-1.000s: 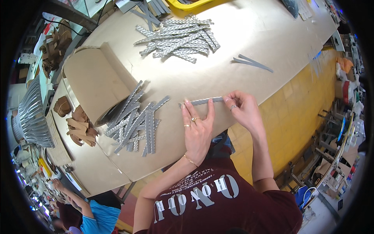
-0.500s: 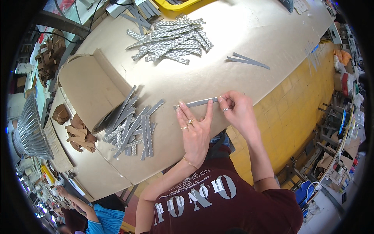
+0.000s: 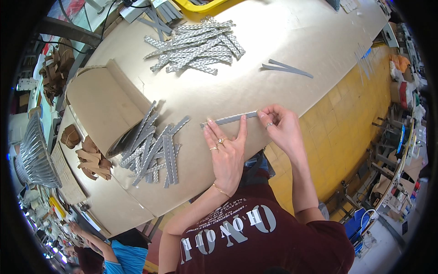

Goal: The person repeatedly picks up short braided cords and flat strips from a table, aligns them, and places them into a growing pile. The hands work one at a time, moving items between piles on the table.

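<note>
A grey strip laid along a silvery braided strap [image 3: 230, 119] lies flat on the table in front of me. My left hand [image 3: 228, 155] has its fingers stretched and spread, pressing the strip near its left end and its middle. My right hand [image 3: 282, 128] pinches the strip's right end between thumb and fingers. Left of my hands is a heap of braided straps with grey strips on them [image 3: 169, 155]. Farther off lies a pile of plain braided straps [image 3: 196, 48]. Two loose grey strips [image 3: 287, 68] rest toward the far right.
An open cardboard box [image 3: 102, 100] lies on its side at the left, beside brown cut pieces [image 3: 92, 160]. A yellow tray [image 3: 205, 6] stands at the far edge, near more grey strips [image 3: 160, 20]. A co-worker in a blue shirt [image 3: 125, 255] sits lower left.
My right hand has slid slightly rightward at the strip's end, its fingers still pinched. The left hand stays pressed on the strip. The whole view has shifted a little.
</note>
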The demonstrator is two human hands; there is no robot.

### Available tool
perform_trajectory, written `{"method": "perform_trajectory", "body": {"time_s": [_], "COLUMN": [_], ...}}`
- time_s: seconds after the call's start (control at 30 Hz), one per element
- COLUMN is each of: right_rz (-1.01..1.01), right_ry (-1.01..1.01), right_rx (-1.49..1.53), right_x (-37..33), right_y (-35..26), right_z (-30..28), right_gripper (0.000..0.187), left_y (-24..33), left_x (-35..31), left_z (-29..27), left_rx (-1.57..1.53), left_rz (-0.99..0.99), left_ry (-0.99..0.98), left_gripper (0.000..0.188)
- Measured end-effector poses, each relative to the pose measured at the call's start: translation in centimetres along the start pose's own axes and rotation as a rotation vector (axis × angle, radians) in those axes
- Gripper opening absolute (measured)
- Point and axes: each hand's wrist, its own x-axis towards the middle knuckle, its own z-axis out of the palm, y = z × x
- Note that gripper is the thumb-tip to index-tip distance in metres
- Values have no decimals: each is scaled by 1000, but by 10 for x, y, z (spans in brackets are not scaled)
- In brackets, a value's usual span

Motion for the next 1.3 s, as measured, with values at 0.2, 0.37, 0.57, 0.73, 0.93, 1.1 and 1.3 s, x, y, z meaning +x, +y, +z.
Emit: {"method": "perform_trajectory", "body": {"time_s": [0.2, 0.37, 0.57, 0.73, 0.93, 1.1, 1.3], "right_rz": [-12, -68, -239, -519, -526, -530, -585], "right_ry": [8, 30, 239, 339, 365, 242, 206], "right_rx": [-43, -76, -224, -699, -719, -587, -672], "right_x": [1, 2, -9, -34, -35, -30, -34], "right_y": [-2, 3, 16, 31, 39, 43, 43], "right_z": [3, 5, 25, 33, 31, 12, 17], "right_gripper": [17, 17, 20, 47, 55, 63, 70], "left_y": [0, 0, -1, 1, -5, -15, -18], "left_x": [1, 0, 1, 0, 0, -3, -7], "left_z": [1, 1, 0, 0, -1, 2, 2], "left_rx": [-17, -8, -4, -22, -10, -50, -93], "left_rz": [-6, -5, 4, -19, 19, 53, 71], "left_ry": [11, 3, 1, 5, 10, 29, 4], "left_gripper": [62, 61, 61, 58, 61, 60, 60]}}
